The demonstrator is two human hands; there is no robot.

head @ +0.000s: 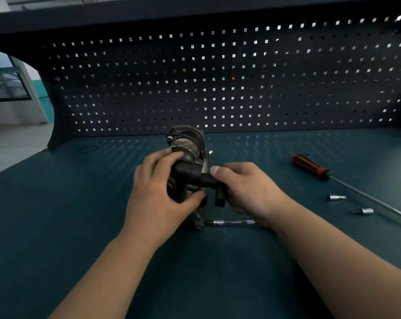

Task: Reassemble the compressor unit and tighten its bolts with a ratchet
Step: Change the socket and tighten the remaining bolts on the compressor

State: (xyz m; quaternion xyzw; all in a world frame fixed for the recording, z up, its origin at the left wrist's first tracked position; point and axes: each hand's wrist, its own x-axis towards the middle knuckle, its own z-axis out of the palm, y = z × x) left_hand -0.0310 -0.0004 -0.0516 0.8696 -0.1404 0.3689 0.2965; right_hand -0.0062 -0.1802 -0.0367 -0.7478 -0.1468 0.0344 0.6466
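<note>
The dark metal compressor unit [187,143] stands upright at the middle of the green bench. My left hand [158,189] grips its body from the left, fingers on top and thumb wrapped under the front. My right hand [245,192] holds a black tube-shaped part [204,179] that runs from the unit toward the right, with a short black stub [219,198] hanging below it. A chrome extension bar [229,222] lies on the bench just under my right wrist. A small stud [210,152] sticks out of the unit's right side.
A long screwdriver with a red and black handle [310,166] lies at the right, its shaft running toward the right edge. Two small chrome sockets [336,197] [364,211] lie near it. A dark pegboard wall [218,84] closes the back of the bench.
</note>
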